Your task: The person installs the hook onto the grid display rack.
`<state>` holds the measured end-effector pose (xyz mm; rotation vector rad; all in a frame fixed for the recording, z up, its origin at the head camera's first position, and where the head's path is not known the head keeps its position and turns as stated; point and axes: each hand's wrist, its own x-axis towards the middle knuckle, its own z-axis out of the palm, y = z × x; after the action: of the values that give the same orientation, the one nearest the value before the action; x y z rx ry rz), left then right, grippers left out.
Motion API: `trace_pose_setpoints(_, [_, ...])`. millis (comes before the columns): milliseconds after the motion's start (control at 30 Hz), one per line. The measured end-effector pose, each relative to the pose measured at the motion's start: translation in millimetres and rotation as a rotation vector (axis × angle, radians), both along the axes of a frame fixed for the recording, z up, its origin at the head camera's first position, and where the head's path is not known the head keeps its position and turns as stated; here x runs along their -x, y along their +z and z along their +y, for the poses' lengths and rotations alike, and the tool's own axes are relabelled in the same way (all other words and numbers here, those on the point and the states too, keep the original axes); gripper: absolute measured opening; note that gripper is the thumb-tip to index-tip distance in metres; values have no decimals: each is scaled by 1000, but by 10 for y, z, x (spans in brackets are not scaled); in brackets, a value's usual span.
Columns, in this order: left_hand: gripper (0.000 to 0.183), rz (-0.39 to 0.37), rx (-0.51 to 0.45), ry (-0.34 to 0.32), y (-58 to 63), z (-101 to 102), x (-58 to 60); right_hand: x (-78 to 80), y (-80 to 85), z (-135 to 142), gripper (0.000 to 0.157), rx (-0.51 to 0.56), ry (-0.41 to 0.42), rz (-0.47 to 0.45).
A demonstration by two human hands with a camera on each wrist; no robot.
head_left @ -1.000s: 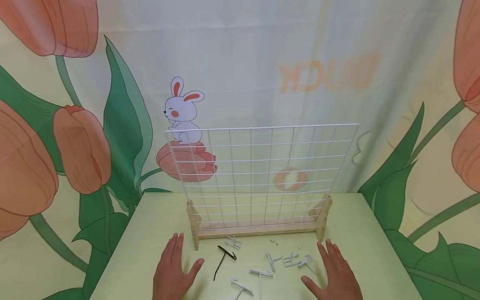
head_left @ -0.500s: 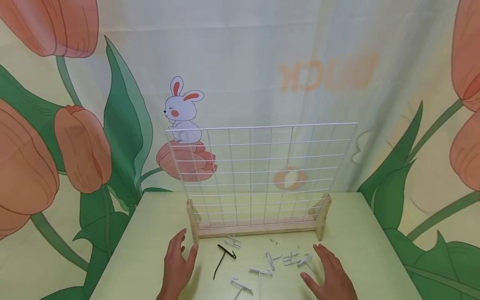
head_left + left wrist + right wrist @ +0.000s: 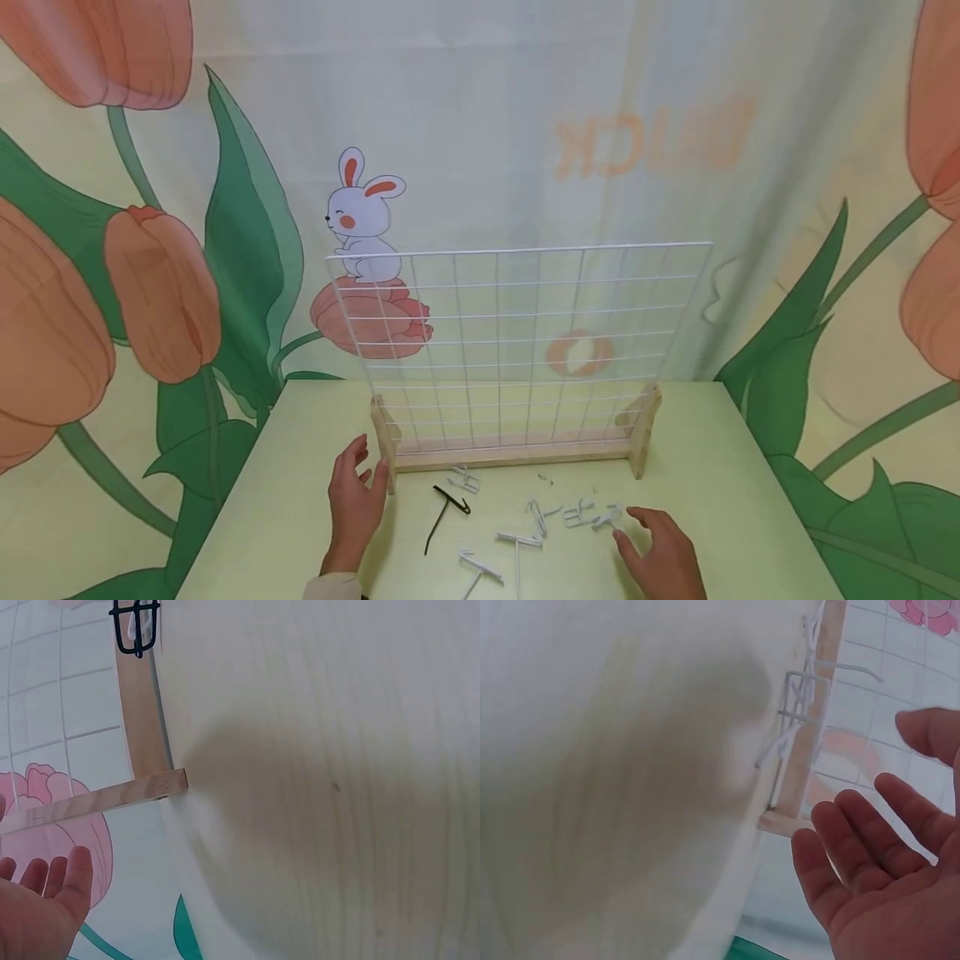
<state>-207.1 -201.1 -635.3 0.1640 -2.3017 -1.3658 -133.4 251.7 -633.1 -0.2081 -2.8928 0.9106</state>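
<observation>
My left hand hovers beside the left wooden foot of the stand, its fingers loosely bent around nothing. In the left wrist view its fingertips are below the end of that foot. My right hand is just right of a white wire hook, thumb and forefinger apart; contact with the hook cannot be made out. Palm up and holding nothing, it shows in the right wrist view, near white hooks. A black wire hook lies between the hands, with a white hook farther right.
A white wire grid stands upright in the wooden base across the table. Several more white hooks lie in front of it, one close to the base. Behind hangs a curtain printed with tulips and a rabbit.
From flat and spread, my left hand has turned and moved forward, fingers bending. My right hand's fingers have bent, and its fingertips have come beside the rightmost white hook. The hooks stay put.
</observation>
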Motion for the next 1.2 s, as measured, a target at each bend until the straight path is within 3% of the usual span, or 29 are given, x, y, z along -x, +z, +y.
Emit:
trace_pose_setpoints(200, [52, 6, -55, 26, -51, 8, 78, 105, -187, 18, 31, 28, -42, 34])
trace_pose_setpoints(400, [50, -35, -139, 41, -66, 74, 171, 234, -259, 10, 23, 148, -141, -69])
trace_pose_setpoints(567, [47, -45, -146, 47, -85, 97, 212, 308, -292, 19, 21, 244, -188, -152])
trace_pose_setpoints(767, [44, -29, -153, 49, -72, 89, 246, 340, -346, 42, 15, 270, -165, -153])
trace_pose_setpoints(1200, [39, -6, -199, 47, -39, 90, 318, 383, -344, 41, 6, 208, -127, -155])
